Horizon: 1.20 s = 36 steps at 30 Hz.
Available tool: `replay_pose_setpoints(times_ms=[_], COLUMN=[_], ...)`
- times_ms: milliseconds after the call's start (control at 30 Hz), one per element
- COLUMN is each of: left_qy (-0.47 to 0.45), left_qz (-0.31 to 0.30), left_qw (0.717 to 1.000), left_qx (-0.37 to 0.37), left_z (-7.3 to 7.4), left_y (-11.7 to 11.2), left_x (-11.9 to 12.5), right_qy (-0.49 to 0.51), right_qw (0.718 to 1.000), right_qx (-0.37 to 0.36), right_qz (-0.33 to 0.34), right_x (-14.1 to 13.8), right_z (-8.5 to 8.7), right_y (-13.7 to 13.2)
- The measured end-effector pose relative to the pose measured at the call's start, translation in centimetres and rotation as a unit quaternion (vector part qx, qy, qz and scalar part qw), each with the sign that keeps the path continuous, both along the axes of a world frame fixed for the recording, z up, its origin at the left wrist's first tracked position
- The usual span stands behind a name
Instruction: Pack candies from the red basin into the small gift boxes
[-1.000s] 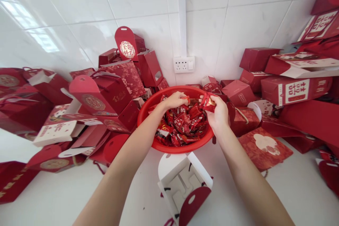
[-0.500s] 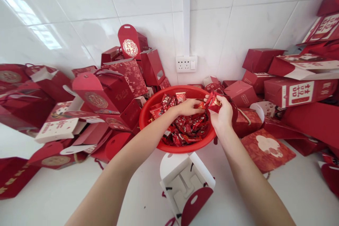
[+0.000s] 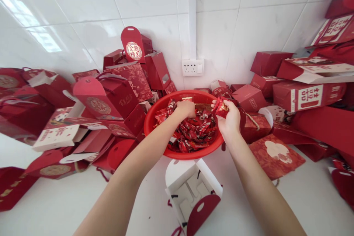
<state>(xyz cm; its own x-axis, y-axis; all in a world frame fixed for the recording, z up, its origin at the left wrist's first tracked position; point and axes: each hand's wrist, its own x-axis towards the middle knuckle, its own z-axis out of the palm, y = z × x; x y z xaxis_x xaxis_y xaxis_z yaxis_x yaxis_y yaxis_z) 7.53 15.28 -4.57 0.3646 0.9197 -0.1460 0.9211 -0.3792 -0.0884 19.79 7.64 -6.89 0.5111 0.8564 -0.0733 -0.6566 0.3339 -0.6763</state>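
Note:
A red plastic basket [image 3: 149, 127] is heaped with red-wrapped candies [image 3: 193, 131]. My left hand [image 3: 186, 109] reaches into its back left part, fingers curled down among the wrappers. Its fingertips are hidden, and a candy with a pale gold end [image 3: 187, 99] shows just behind it. Over the basket's right rim, my right hand [image 3: 231, 117] is palm up, closed around a few red and gold wrapped candies [image 3: 222, 108]. In front of the basket stands an open gift box [image 3: 177, 177], white inside, with a dark red rounded flap towards me.
Red gift boxes [image 3: 107, 97] are piled on the left, and more boxes [image 3: 309, 97] on the right. A white tiled wall rises behind, with a socket plate [image 3: 193, 68] above the basket. The white tabletop [image 3: 143, 199] shows around the open box.
My left hand has moved left across the basket, away from my right hand, and its fingers have curled in. My right hand stays over the right rim with its candies.

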Motion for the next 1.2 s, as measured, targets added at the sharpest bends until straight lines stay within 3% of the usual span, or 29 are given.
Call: replay_pose_setpoints(times_ms=[67, 133, 233, 300, 433, 600, 733, 867, 1000, 1100, 1200], left_qy=[-0.006, -0.036, -0.129, -0.176, -0.204, -0.243, -0.284, -0.323, -0.391, -0.457, -0.546], left_qz=[-0.028, -0.116, -0.286, -0.325, -0.305, -0.269, -0.194, -0.148, -0.117, -0.089, -0.089], left_qw=[0.999, 0.992, 0.949, 0.928, 0.926, 0.92, 0.921, 0.917, 0.905, 0.882, 0.827], left_qx=[0.024, 0.016, -0.029, -0.048, -0.083, -0.149, -0.185, -0.184, -0.12, -0.078, -0.104], left_z=[-0.4, -1.1, -2.7, -3.8, -4.7, -3.8, -3.0, -2.7, -2.3, -2.0, -1.5], left_y=[-0.2, -0.5, -0.6, -0.5, 0.0, 0.6, 0.7, 1.0, 1.7, 2.1, 2.2], left_x=[0.2, 0.4, 1.0, 1.5, 1.9, 1.0, 0.2, -0.5, -1.3, -1.9, -2.1], right_qy=[-0.002, -0.003, 0.0, 0.002, 0.007, 0.0, -0.002, -0.002, 0.007, -0.001, -0.027], right_qw=[1.0, 1.0, 1.0, 1.0, 1.0, 1.0, 1.0, 1.0, 1.0, 1.0, 0.999], right_qx=[-0.002, -0.001, 0.007, 0.01, -0.002, 0.006, 0.007, 0.004, -0.003, 0.001, 0.006], right_qz=[0.001, 0.003, 0.008, 0.012, 0.003, 0.006, 0.018, 0.017, 0.014, 0.021, 0.037], right_x=[0.0, 0.0, 0.1, 0.2, 0.1, 0.3, 0.4, 0.2, 0.1, 0.0, -0.1], right_z=[0.0, 0.0, -0.1, -0.2, -0.2, -0.5, -0.6, -0.1, 0.2, 0.0, -0.3], right_y=[0.0, 0.1, 0.2, 0.2, 0.2, 0.4, 0.4, 0.1, -0.1, 0.0, 0.1])
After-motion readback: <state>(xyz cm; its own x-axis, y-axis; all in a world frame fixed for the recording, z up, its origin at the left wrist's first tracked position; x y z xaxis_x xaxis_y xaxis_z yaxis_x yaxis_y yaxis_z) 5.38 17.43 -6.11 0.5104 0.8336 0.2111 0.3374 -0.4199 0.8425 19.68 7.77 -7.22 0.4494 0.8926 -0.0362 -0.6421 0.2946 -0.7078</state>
